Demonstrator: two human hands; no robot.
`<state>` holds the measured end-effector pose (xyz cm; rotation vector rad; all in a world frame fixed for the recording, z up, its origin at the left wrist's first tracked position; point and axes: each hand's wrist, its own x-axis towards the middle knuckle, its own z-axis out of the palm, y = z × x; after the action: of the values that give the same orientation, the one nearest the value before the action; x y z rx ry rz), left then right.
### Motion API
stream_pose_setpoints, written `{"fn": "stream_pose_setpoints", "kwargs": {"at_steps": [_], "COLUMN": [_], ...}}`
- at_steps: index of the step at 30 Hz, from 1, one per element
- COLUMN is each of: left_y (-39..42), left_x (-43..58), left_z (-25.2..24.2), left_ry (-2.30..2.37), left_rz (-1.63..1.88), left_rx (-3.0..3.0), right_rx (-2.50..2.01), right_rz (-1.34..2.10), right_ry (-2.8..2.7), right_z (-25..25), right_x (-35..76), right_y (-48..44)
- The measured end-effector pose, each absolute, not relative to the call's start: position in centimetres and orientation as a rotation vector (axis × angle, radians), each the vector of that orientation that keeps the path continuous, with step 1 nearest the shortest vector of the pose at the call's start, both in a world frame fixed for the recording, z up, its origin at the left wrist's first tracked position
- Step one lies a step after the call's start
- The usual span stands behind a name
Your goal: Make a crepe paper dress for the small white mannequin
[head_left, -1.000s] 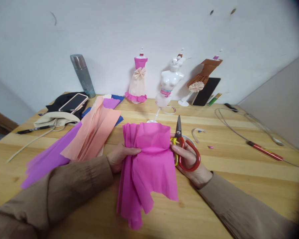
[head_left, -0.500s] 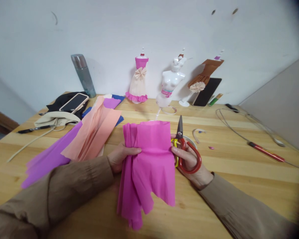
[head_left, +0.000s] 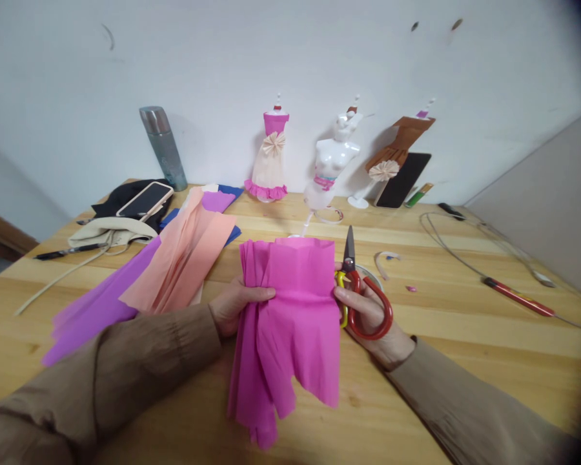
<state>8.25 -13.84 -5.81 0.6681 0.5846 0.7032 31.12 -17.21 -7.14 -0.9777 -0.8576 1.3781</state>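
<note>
Soft shadows (head_left: 380, 141) are crossing a whitish wall (head_left: 213, 71) behind a wood-grained table (head_left: 508, 355); a greyish panel (head_left: 552, 187) is flanking the table's right side.

Sheet (head_left: 303, 329), centre: plain magenta-pink. Scissors (head_left: 349, 263), right of centre: red handles, dark grey blades. Sheets at left: salmon paper (head_left: 186, 258), violet paper (head_left: 101, 307). Dress (head_left: 268, 158), upper centre: magenta bodice and ruffle, cream skirt. Gown (head_left: 399, 137), upper right: rust-brown, cream rosette (head_left: 384, 171). Tabletop (head_left: 523, 368), lower half: yellowish, streaked wood grain. Sleeves (head_left: 150, 368), lower corners: brown.

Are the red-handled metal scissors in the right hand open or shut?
Shut: the red-handled metal scissors show their dark blades together.
</note>
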Motion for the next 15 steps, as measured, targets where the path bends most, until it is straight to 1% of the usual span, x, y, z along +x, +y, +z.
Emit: {"fn": "stream_pose_setpoints", "kwargs": {"at_steps": [4, 15], "left_y": [-13.89, -13.94], "left_x": [8.31, 8.37], "left_z": [-5.41, -5.3], "left_ry": [0.654, 0.649], "left_rz": [0.697, 0.697], "left_rx": [0.619, 0.62], "right_rx": [-0.98, -0.984], "right_rz": [1.37, 1.379], "right_ry": [-0.868, -0.886], "right_z": [-7.17, -7.31], "right_x": [31.13, 31.2], "right_y": [-17.19, -17.19]}}
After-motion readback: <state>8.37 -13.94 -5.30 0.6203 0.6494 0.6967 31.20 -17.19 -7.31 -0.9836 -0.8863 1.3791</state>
